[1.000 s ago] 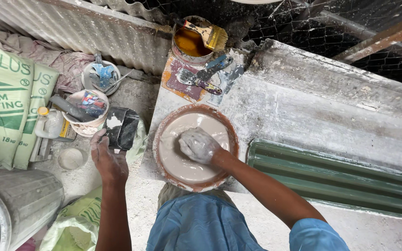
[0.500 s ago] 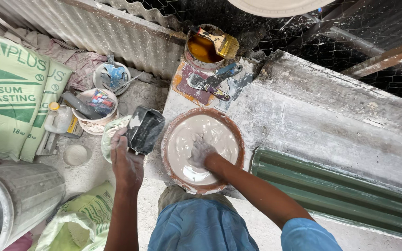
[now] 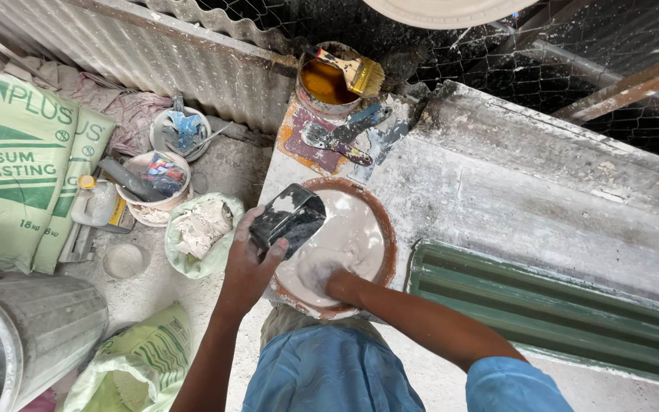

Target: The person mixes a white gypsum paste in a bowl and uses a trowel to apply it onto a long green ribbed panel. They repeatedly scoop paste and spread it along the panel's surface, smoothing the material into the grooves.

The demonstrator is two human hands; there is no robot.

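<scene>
Far left of frame: green printed sack (image 3: pixel 17 168) lying flat; below it, at lower left, a grey metal bin (image 3: pixel 32 336).

Left of centre, on the floor: small white tub (image 3: pixel 181 131) holding blue-stained tools; beneath it a second tub (image 3: pixel 154 187) with mixed tools. Just right of that, a green bag (image 3: pixel 198 233) open on pale clumped material.

Centre: left hand (image 3: pixel 247 263) closed in a full grip around a black cup (image 3: pixel 290 217), smeared white, tilted over the left rim of the round mould (image 3: pixel 387 236). The mould has a reddish-brown rim, sits on the worktop (image 3: pixel 497 206) at its near left end, and is filled with wet white plaster (image 3: pixel 348 233).

Right hand (image 3: pixel 318 278) lies in the plaster at the mould's lower part, coated white; fingers sunk in the mix, so the grip cannot be told.

Upper centre, above the mould: tin of amber liquid (image 3: pixel 326 80) with a yellow-bristled brush (image 3: pixel 352 70) across its top. Between tin and mould, scrapers (image 3: pixel 341 137) lie on the worktop.

Right of centre, lower: green ribbed panel (image 3: pixel 551 313) along the worktop's near edge.

Bottom centre: blue clothing (image 3: pixel 329 374) of the person.
</scene>
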